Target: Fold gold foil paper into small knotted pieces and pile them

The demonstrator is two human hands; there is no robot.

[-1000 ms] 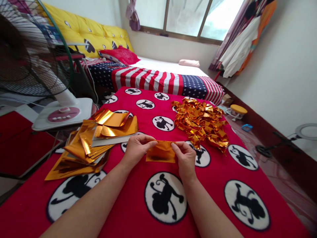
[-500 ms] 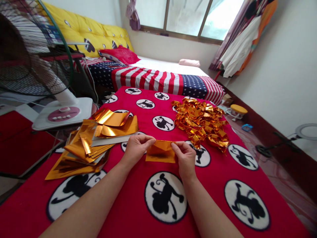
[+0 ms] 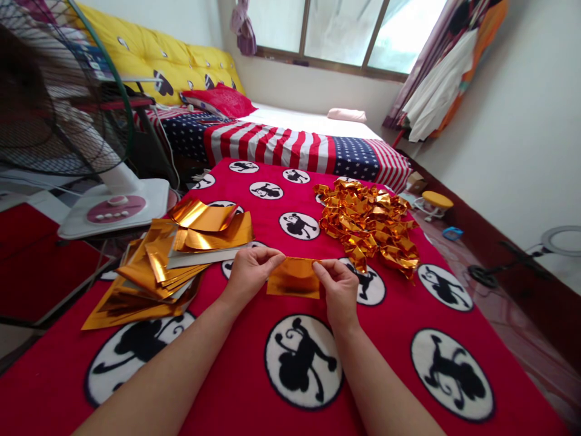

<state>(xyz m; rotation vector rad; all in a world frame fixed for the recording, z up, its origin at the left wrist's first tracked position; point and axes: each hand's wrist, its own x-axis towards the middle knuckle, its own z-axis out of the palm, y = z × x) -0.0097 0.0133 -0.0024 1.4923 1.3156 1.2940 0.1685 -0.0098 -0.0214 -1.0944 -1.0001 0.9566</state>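
A small sheet of gold foil paper (image 3: 294, 280) is stretched between my two hands above the red cloth with monkey prints (image 3: 372, 363). My left hand (image 3: 250, 274) pinches its upper left corner between thumb and fingers. At the upper right corner, my right hand (image 3: 338, 287) pinches the same sheet. Flat gold sheets (image 3: 158, 266) lie in a loose, overlapping stack on the left, with one curled sheet (image 3: 204, 215) on top. On the right sits a heap of folded gold foil pieces (image 3: 370, 224).
A fan (image 3: 113, 200) stands left of the stack. Behind the cloth is a bed (image 3: 290, 142) with a striped and starred cover. A yellow stool (image 3: 438, 200) and a ring-shaped stand (image 3: 561, 241) are on the right.
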